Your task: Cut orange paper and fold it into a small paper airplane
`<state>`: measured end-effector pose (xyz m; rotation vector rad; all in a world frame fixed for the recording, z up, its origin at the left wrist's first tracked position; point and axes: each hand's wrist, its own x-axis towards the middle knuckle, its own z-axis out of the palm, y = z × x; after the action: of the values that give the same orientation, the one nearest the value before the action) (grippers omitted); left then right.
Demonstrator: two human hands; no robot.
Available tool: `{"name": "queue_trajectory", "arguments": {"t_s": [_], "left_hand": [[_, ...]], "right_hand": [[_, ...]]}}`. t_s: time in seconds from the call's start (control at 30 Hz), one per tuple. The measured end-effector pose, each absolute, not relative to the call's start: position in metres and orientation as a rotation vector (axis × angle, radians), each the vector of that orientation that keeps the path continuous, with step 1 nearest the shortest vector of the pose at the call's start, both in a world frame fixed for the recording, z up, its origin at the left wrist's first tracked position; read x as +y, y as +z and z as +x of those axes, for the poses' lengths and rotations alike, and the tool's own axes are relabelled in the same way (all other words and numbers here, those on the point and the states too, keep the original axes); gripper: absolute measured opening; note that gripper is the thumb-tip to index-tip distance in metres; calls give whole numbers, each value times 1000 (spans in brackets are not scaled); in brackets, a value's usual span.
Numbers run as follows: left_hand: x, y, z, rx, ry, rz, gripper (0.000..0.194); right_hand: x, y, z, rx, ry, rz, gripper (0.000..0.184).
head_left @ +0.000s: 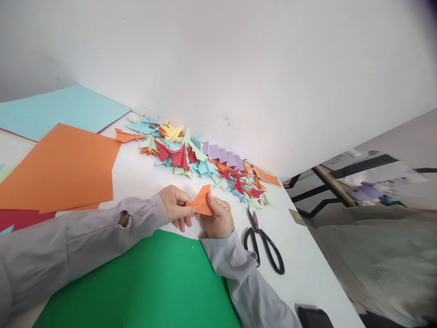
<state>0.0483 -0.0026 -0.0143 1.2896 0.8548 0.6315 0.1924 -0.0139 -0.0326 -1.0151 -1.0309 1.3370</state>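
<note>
A small folded piece of orange paper [202,201] is held between my two hands, above the white table. My left hand [175,207] pinches its narrow left end between thumb and fingers. On the wider right part, my right hand [219,216] is closed with the thumb pressed on the paper's face. Part of the paper's lower edge is hidden by the fingers. Just behind the hands lies a heap of small folded paper planes [180,152] in red, orange, yellow, light blue and pale green.
Black-handled scissors [262,241] lie right of my right hand. Large orange sheets [68,168] and light blue sheets [64,109] are at the left. A green sheet [146,282] lies under my forearms. A purple pleated strip [223,155] rests against the wall. A black object [314,317] is at the front edge.
</note>
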Motion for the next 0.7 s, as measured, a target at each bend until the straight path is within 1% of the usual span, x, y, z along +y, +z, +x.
{"name": "queue_trajectory", "arguments": {"t_s": [0.23, 0.37, 0.43, 0.57, 0.7], "left_hand": [[-3, -16, 48, 834, 631, 1307, 14], [-2, -15, 48, 838, 629, 1316, 17], [-2, -15, 48, 833, 638, 1311, 17], [-1, -16, 48, 810, 646, 1303, 23], [0, -18, 47, 775, 653, 1290, 27]], "right_hand": [[-14, -34, 192, -998, 1327, -1011, 46], [-13, -39, 195, -1118, 1258, -1041, 28], [-13, -40, 196, -1116, 1211, -1064, 25], [-11, -39, 196, -995, 1200, -1073, 29], [-10, -34, 198, -954, 1308, -975, 37]]}}
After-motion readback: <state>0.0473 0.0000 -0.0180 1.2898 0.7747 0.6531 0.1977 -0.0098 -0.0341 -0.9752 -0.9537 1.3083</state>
